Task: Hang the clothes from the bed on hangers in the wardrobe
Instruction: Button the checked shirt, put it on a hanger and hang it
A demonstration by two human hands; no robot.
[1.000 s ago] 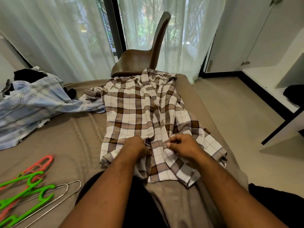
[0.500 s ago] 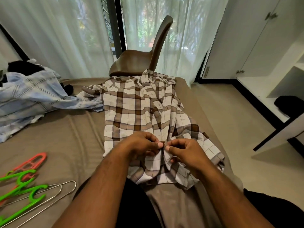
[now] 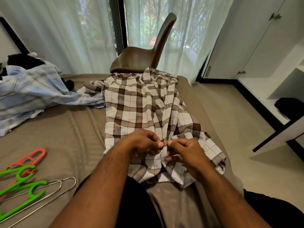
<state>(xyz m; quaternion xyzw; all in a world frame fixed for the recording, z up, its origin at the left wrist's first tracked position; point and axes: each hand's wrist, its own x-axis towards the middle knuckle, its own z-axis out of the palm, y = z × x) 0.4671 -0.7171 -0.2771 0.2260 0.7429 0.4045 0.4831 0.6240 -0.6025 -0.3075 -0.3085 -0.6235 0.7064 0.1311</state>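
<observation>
Both hands [image 3: 166, 146] pinch the rumpled brown-checked shirt [image 3: 136, 111].

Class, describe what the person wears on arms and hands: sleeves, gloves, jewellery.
Nothing worn shows. The left hand and right hand are bare: no gloves or rings. The left forearm and right forearm are bare to the frame's edge: no sleeve, cuff or watch. Thumbnails look short and unpainted.

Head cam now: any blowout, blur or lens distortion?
Head view: backlit, curtains nearly blown out; wide-angle splays the wardrobe verticals; plaid shirt, left hand and right hand are sharp; no motion blur visible.
</observation>
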